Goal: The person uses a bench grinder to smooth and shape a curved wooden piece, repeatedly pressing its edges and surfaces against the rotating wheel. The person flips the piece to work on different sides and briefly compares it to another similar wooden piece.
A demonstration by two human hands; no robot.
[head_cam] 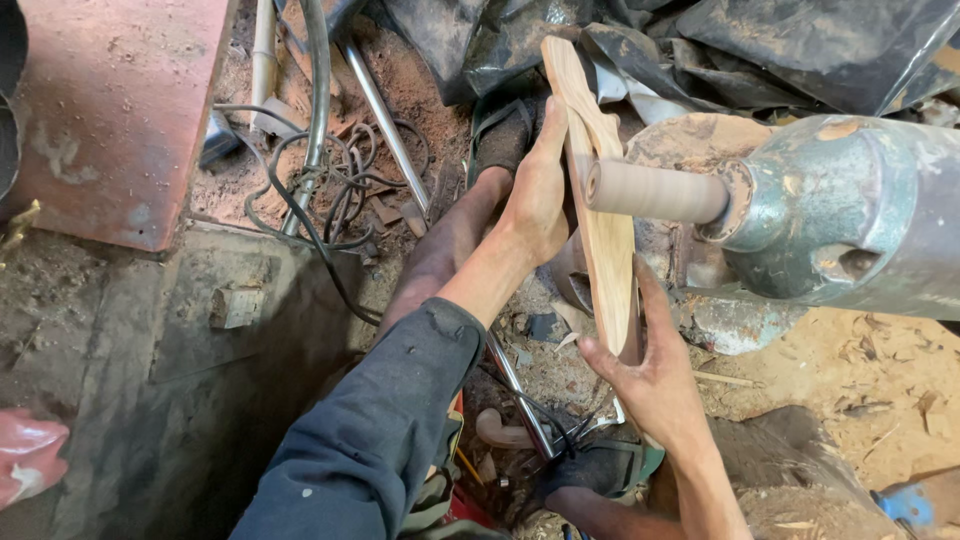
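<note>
Both hands, the left hand [537, 195] and the right hand [655, 375], are clamped on the curved wooden piece [603, 215] pressed against the sanding drum [655, 192], so I think a slip could scrape the fingers.

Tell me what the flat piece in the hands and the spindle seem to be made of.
The flat piece looks like bare, unfinished wood: pale tan with grain. The spindle looks wrapped in brown abrasive, though this is uncertain; its housing seems painted metal, grey-green and chipped.
</note>
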